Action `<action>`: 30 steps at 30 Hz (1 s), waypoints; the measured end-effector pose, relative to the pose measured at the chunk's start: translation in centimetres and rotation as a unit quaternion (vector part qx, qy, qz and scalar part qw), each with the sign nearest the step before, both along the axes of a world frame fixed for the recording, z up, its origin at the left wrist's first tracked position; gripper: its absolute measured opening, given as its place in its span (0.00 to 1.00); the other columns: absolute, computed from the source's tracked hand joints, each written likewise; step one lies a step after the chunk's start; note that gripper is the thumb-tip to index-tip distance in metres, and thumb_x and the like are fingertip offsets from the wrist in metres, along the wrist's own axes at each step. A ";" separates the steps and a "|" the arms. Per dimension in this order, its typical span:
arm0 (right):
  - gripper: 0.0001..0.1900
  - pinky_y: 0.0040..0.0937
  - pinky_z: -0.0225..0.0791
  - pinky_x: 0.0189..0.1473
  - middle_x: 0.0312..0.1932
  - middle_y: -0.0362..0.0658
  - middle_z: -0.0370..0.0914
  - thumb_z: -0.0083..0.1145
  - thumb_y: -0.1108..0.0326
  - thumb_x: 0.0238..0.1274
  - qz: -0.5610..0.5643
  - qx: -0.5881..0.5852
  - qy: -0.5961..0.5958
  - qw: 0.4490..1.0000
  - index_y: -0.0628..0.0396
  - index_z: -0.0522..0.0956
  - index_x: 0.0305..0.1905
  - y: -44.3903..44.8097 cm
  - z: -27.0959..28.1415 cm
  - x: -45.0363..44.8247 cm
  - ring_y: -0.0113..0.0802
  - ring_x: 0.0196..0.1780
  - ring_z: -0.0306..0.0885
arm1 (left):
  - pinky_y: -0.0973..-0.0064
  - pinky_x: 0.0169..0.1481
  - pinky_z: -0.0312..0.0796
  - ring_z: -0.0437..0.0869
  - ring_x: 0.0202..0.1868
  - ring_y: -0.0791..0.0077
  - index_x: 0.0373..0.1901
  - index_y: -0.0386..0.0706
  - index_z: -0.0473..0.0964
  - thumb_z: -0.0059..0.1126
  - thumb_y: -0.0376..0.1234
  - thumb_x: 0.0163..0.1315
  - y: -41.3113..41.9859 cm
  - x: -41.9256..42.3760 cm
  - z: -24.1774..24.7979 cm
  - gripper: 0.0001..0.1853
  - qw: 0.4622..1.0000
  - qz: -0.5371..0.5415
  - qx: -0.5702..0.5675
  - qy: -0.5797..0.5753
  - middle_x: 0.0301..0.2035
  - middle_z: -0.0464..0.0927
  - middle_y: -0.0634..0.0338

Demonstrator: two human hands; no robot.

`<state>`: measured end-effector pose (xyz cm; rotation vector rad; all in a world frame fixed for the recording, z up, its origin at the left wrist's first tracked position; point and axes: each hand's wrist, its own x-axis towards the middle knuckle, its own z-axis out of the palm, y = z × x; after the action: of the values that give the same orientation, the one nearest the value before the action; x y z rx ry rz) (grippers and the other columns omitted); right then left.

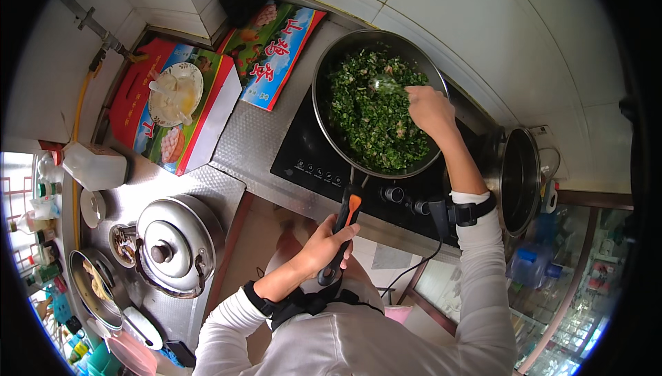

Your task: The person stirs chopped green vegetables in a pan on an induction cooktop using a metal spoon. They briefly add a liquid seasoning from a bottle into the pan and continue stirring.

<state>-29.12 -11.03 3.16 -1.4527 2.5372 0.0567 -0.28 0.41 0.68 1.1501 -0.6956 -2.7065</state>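
Note:
A deep frying pan [321, 120] with a metal rim stands on the black induction cooktop [297, 143]. Chopped green leaves with small pinkish bits [372, 122] fill much of it. My left hand [326, 244] is closed around the pan's black handle [351, 197], which has an orange inlay. Above the greens, my right hand [432, 109] grips a utensil, probably a spoon [387, 84]. Its end is motion-blurred and touches or dips into the greens. The fingers hide most of its handle.
Left of the cooktop, a patterned bowl [194, 78] rests on a printed carton [222, 91]. A lidded aluminium pot [181, 226] and a smaller pan [77, 267] occupy the left counter. At right stands an open steel pot [517, 169], close to my right forearm. A tiled wall [465, 24] rises behind.

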 end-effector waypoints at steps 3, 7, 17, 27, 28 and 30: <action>0.18 0.46 0.71 0.49 0.44 0.51 0.80 0.50 0.67 0.57 0.029 0.037 0.011 0.999 0.45 0.79 0.53 -0.4 -0.3 0.7 0.50 0.48 0.79 | 0.80 0.18 0.63 0.69 0.14 0.78 0.44 0.38 0.59 0.52 0.40 0.66 0.0 -0.1 -0.2 0.18 1.000 -0.004 -0.009 0.005 0.16 0.69 0.62; 0.18 0.45 0.71 0.49 0.45 0.53 0.80 0.50 0.67 0.55 -0.028 0.060 0.033 0.997 0.44 0.79 0.52 -0.5 -0.4 -0.4 0.50 0.48 0.79 | 0.80 0.19 0.64 0.70 0.14 0.78 0.43 0.38 0.59 0.52 0.40 0.66 0.1 0.0 -0.2 0.18 1.000 0.001 -0.007 0.003 0.16 0.69 0.62; 0.19 0.47 0.67 0.55 0.53 0.48 0.77 0.43 0.64 0.61 -0.097 0.058 -0.009 0.994 0.42 0.77 0.55 -2.6 -1.5 -3.8 0.49 0.56 0.74 | 0.80 0.20 0.65 0.69 0.14 0.78 0.43 0.38 0.59 0.52 0.41 0.65 -0.1 0.0 0.2 0.17 1.000 -0.008 0.001 -0.002 0.16 0.69 0.62; 0.18 0.42 0.69 0.52 0.49 0.48 0.79 0.45 0.65 0.60 -0.043 0.025 0.004 0.999 0.44 0.79 0.53 -2.4 -0.8 -3.5 0.42 0.45 0.81 | 0.79 0.20 0.65 0.70 0.14 0.77 0.43 0.38 0.59 0.52 0.40 0.65 -0.4 -0.1 0.7 0.17 1.000 -0.019 -0.012 -0.016 0.17 0.70 0.61; 0.19 0.43 0.68 0.54 0.52 0.47 0.77 0.43 0.65 0.60 -0.081 0.074 0.031 0.993 0.45 0.78 0.54 -2.7 -1.2 -3.4 0.44 0.52 0.77 | 0.79 0.20 0.65 0.70 0.15 0.77 0.44 0.38 0.59 0.52 0.40 0.65 -0.4 -0.1 0.6 0.17 1.000 -0.018 -0.016 -0.014 0.17 0.70 0.61; 0.19 0.44 0.68 0.55 0.54 0.47 0.76 0.42 0.64 0.61 -0.087 0.088 0.009 0.992 0.45 0.78 0.54 -2.5 -1.8 -3.9 0.45 0.56 0.74 | 0.79 0.20 0.65 0.70 0.15 0.77 0.44 0.38 0.59 0.52 0.39 0.65 -0.3 0.0 0.7 0.17 1.000 -0.019 -0.017 -0.014 0.17 0.70 0.61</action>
<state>-33.05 -13.51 1.39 -1.1666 2.5882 0.2611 -0.24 0.12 1.34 1.1818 -0.7716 -2.7023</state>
